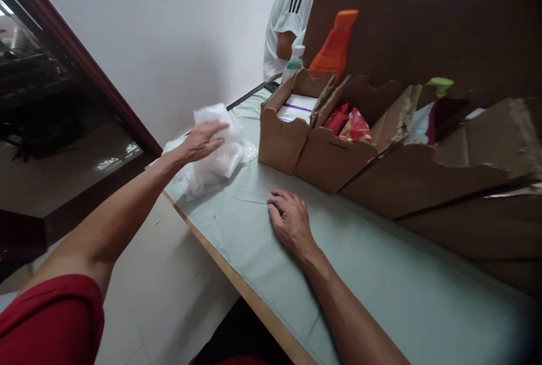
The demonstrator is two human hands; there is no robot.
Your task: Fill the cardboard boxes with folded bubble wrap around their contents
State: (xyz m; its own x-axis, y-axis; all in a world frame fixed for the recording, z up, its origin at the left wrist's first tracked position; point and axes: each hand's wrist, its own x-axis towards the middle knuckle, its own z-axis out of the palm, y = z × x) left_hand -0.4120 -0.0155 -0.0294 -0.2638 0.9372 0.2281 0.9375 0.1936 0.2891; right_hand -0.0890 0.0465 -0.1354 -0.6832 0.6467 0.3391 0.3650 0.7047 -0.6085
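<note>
My left hand [205, 141] reaches out over a heap of crumpled clear plastic bags [201, 176] at the far left end of the table. Its fingers are stretched out and lie against the plastic, part of which stands up behind them. On the pale green tabletop [241, 215] rests my right hand [292, 221]. Its fingers are loosely bent and apart, with nothing visible in them, and it lies in front of the cardboard boxes.
Cut-open cardboard boxes [282, 147] line the table's back, holding white packs [296, 107] and red packets [349, 122]. An orange bottle [332, 48] rises behind them. Beyond sits a person in a white shirt [285, 9]. A wooden edge [237, 277] borders the table's front.
</note>
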